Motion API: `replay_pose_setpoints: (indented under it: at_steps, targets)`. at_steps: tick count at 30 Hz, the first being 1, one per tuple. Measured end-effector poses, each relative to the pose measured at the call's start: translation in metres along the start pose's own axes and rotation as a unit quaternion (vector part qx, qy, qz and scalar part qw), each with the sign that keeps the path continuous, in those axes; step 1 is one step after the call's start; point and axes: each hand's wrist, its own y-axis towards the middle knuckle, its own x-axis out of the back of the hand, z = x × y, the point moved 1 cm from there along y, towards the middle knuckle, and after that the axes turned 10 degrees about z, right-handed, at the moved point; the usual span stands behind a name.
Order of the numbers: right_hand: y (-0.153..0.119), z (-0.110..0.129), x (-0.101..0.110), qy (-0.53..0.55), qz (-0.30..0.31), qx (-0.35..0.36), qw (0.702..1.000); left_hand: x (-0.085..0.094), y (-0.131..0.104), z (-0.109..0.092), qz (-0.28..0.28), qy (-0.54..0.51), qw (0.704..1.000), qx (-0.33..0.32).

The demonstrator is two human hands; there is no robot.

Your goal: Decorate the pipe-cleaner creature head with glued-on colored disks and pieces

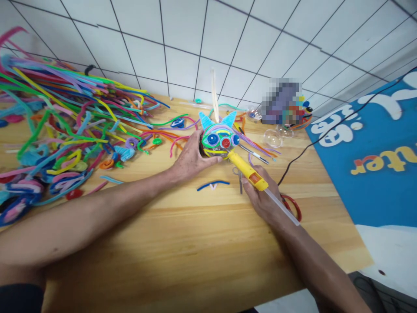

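Note:
My left hand [192, 152] grips a round craft head [219, 138] from its left side. The head is wrapped in colourful pipe cleaners, with light-blue pointed ears, blue eyes and a red nose. A pale stick [214, 95] rises behind it. In my right hand [263, 193] is a yellow glue gun [247, 169], a clear glue stick jutting from its back end. Its nozzle reaches the lower right of the head; whether it touches I cannot tell. On the table in front lie a blue pipe cleaner strip [213, 184] and a small pale-pink V-shaped piece [213, 187].
Heaps of pipe cleaners [65, 134] cover the left of the wooden table [182, 243]. Red-handled scissors [295, 206] lie beside my right wrist. Clear plastic balls [273, 138] sit at the back right. A black cord [302, 152] crosses the right edge; a tiled wall [182, 34] stands behind.

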Motion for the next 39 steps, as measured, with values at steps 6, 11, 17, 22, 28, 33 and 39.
replay_pose_setpoints:
  at_steps: [6, 11, 17, 22, 28, 33, 39]
  targets:
    - [-0.0018, 0.0002, -0.0004, 0.003, 0.005, -0.009, 1.000, 0.0021, -0.0002, -0.0035, 0.008, 0.019, 1.000, 0.001]
    - [-0.0022, -0.0025, -0.0005, -0.005, 0.008, -0.004, 1.000, 0.0027, 0.0001, -0.0056, 0.014, 0.024, 1.000, -0.003]
    - [-0.0015, 0.0013, -0.0001, -0.005, -0.003, -0.016, 1.000, 0.0019, 0.0008, -0.0053, 0.012, 0.030, 0.999, -0.004]
    - [-0.0025, 0.0017, -0.0015, -0.002, -0.004, -0.021, 1.000, 0.0019, 0.0005, -0.0056, 0.014, 0.029, 0.999, 0.000]
    - [-0.0040, 0.0011, -0.0013, -0.002, 0.002, -0.030, 1.000, 0.0024, 0.0007, -0.0070, 0.018, 0.030, 0.999, 0.010]
    - [-0.0045, -0.0001, -0.0010, -0.006, 0.005, -0.027, 1.000, 0.0016, 0.0009, -0.0066, 0.017, 0.025, 1.000, 0.003]
    - [-0.0048, -0.0022, -0.0011, -0.014, 0.005, -0.017, 1.000, 0.0011, 0.0010, -0.0060, 0.022, 0.013, 1.000, -0.001]
